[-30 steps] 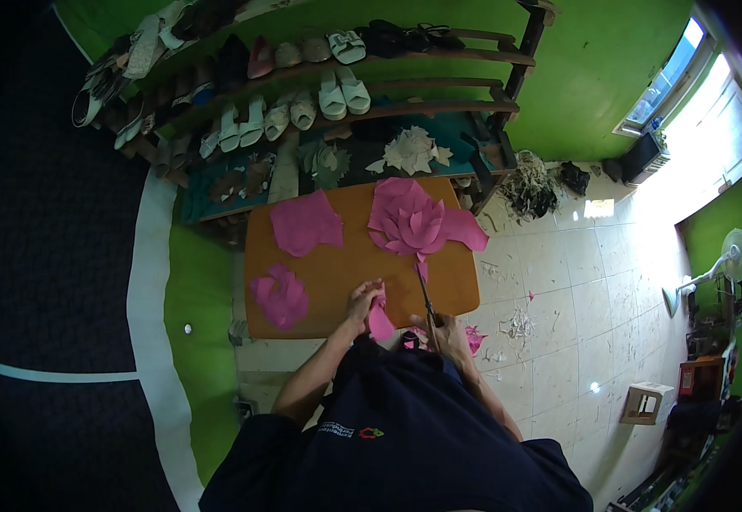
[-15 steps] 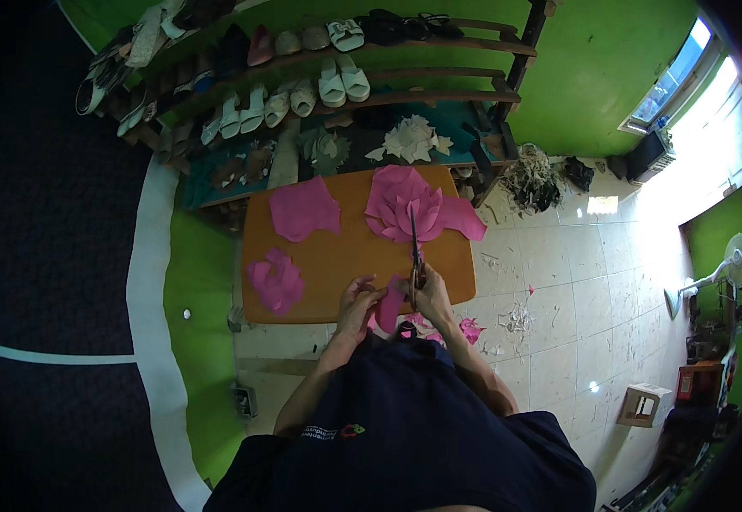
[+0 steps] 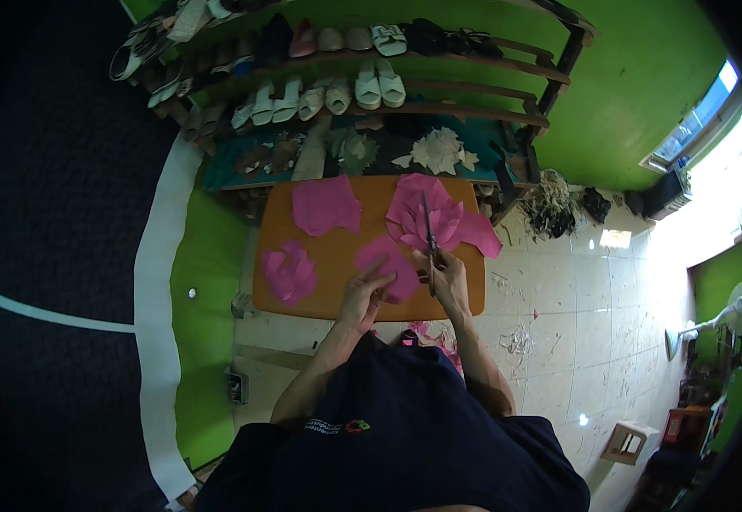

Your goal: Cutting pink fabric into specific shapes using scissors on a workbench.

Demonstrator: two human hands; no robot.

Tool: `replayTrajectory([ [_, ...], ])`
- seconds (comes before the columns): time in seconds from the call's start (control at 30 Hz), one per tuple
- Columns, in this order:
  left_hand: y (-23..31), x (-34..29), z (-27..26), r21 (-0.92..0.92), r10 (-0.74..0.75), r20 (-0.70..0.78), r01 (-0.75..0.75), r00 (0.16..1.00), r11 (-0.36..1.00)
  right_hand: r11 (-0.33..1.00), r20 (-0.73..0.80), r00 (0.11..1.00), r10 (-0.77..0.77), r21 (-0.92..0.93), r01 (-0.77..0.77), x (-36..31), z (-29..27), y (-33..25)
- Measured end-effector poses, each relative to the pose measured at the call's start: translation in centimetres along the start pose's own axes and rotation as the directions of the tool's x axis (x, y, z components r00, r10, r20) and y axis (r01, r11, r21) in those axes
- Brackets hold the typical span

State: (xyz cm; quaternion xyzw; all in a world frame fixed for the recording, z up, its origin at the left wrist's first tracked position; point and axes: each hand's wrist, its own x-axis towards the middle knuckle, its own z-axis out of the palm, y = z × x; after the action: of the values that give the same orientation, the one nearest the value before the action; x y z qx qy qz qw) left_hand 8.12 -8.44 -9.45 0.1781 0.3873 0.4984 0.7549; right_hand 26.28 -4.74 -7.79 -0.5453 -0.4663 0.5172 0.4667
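My left hand (image 3: 364,294) grips a rounded pink sheet piece (image 3: 398,275), with its fingers over the near left side. Whether the piece is leather or another material I cannot tell. In my right hand (image 3: 448,283) is a pair of scissors (image 3: 430,235), the dark blades pointing away from me and looking closed. Beyond the blades lies a heap of overlapping pink petal-like pieces (image 3: 418,200), with a pink scrap (image 3: 479,235) at its right. A flat pink sheet (image 3: 325,206) rests at the far left of the orange-brown table (image 3: 328,303), and a smaller pink pile (image 3: 287,273) sits nearer me.
Behind the table stands a wooden rack (image 3: 473,60) of shoes and sandals, with pale cut pieces (image 3: 439,151) on its low teal shelf. Shavings (image 3: 517,340) litter the tiled floor at right. A white fan (image 3: 739,299) and a small box-like stool (image 3: 631,442) are farther right.
Both hands have moved away from me, over the table. The pink piece in my left hand now lies broad and flat to view. My head view has shifted, so the scene sits farther right.
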Motion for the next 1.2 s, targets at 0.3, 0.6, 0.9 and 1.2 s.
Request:
replayTrajectory([
  [0.3, 4.5, 3.7, 3.6, -0.115, 0.491, -0.234, -0.526, 0.839, 0.843, 0.998, 0.139, 0.989, 0.048, -0.057, -0.041, -3.4, 1.8, 1.2],
  [0.6, 4.3, 4.4, 5.7, -0.119, 0.525, -0.228, -0.559, 0.820, 0.821, 0.979, 0.160, 0.986, 0.040, -0.201, -0.007, -3.1, 3.2, -1.3],
  [0.9, 3.3, 4.2, 6.7, -0.045, 0.519, -0.325, -0.561, 0.791, 0.827, 0.981, 0.111, 0.992, 0.054, -0.189, -0.032, -2.3, 3.4, -0.6],
  [1.2, 2.7, 4.1, 6.7, 0.022, 0.525, -0.314, -0.546, 0.791, 0.837, 0.971, 0.097, 0.994, 0.051, -0.238, -0.027, -2.3, 3.3, -0.8],
])
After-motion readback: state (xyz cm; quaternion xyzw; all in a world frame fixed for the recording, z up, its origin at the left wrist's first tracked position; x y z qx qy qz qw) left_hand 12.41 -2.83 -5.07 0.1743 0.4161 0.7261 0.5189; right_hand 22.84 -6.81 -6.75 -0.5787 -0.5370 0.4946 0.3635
